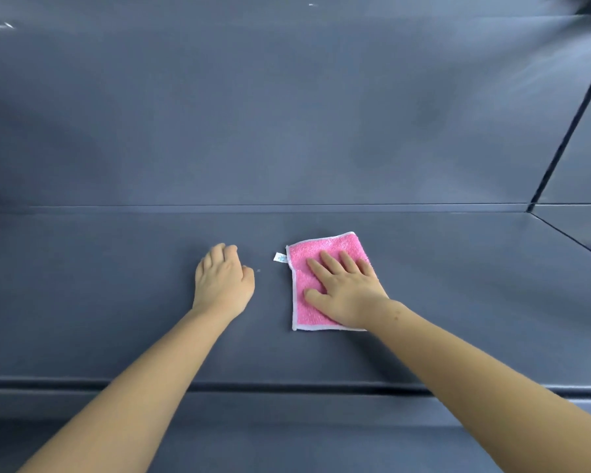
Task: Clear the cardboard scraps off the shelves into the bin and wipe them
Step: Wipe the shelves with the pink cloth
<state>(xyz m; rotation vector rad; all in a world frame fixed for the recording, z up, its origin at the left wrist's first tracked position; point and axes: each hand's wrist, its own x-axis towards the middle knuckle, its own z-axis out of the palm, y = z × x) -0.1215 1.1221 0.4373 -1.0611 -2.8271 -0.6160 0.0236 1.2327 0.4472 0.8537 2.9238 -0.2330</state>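
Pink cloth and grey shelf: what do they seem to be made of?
Pink cloth: looks like terry or microfibre, given its fuzzy looped pile and white stitched edging. Grey shelf: smooth, matte with faint sheen, probably painted metal or laminate; cannot tell which.

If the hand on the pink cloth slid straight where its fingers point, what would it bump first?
Probably the back wall. The right hand lies flat on the pink cloth, fingers aimed away and leftward; only bare shelf lies between.
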